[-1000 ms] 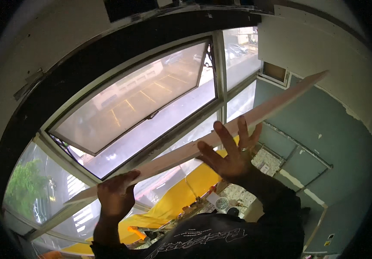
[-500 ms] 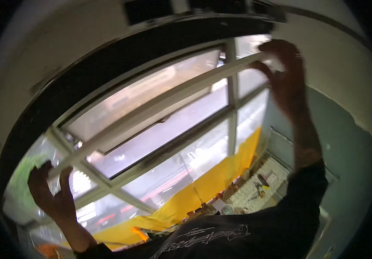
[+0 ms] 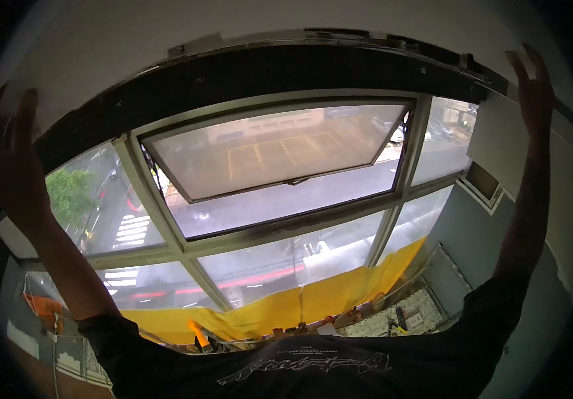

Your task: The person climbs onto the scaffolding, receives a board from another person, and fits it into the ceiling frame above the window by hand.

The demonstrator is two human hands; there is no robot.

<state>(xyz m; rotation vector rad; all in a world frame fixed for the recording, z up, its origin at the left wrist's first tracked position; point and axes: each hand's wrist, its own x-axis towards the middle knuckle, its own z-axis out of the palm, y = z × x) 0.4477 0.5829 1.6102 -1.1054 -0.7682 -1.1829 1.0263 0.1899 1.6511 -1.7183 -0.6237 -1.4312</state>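
Observation:
Both my arms are raised high and wide. My left hand (image 3: 17,149) is at the upper left, its thumb and fingers pointing up in a grip pose against the pale overhead surface. At the upper right, my right hand (image 3: 534,93) has the same pose, fingers upward near the end of the dark beam. The long pale strip they hold blends into the pale surface above, and its outline is hard to make out. Beyond and below the hands is a window frame (image 3: 286,225) with a tilted-out middle pane (image 3: 266,149).
A dark beam (image 3: 266,70) curves above the window. Yellow sheeting (image 3: 260,312) covers the lower panes. Below lie tools on a speckled surface (image 3: 426,309), with an orange-handled tool (image 3: 198,332) nearby. An orange thing (image 3: 45,307) hangs at lower left; a small framed opening (image 3: 484,183) is at right.
Both hands have gone up and farther apart, from in front of the window to the upper sides. The long pale strip that crossed the window no longer shows there. The view has levelled.

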